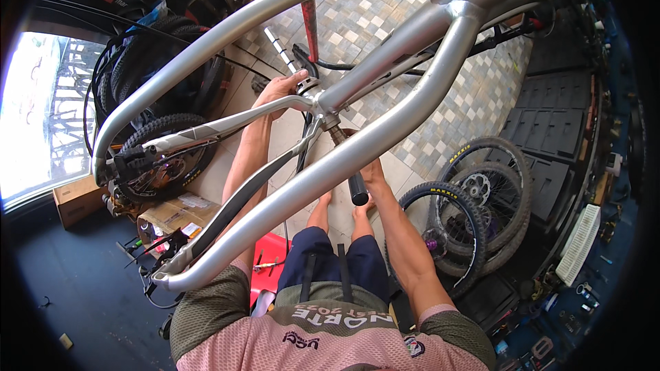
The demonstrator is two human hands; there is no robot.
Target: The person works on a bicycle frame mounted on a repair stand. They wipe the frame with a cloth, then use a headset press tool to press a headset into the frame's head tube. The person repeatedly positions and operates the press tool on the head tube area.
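A bare silver bicycle frame fills the view, held up above my legs. A tool with a ridged metal shaft and black handle sticks out of the near right side of its bottom bracket shell. My left hand is closed around a dark ring-shaped part at the shell's far left side. My right hand is behind the thick silver tube, beside the black handle. A fingertip shows next to the shaft, and the hand looks closed on the tool; the tube hides most of its fingers.
A red stand post rises beyond the frame. Wheels with tyres lean at the right by black crates. More tyres and cardboard boxes are at the left. A red stool stands by my legs.
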